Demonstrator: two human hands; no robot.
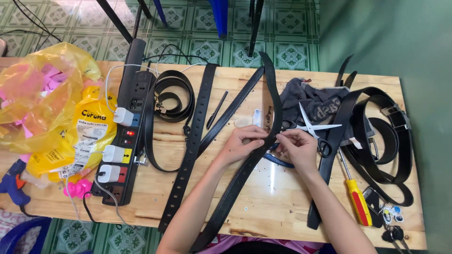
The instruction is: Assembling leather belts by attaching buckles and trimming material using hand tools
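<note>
Mid-job, it seems: both hands — left hand (242, 143), right hand (296, 146) — pinch one black belt (275, 101) at table centre, scissors (310, 127) idle at two o'clock — other belts untouched.

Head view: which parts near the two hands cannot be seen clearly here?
- Black belt: its near end leaves the head view at the bottom edge.
- Where both hands meet: fingers of the left hand and right hand cover what they pinch on the belt.
- Scissors: handles partly behind the right hand.
- Keys: too small to make out.
</note>
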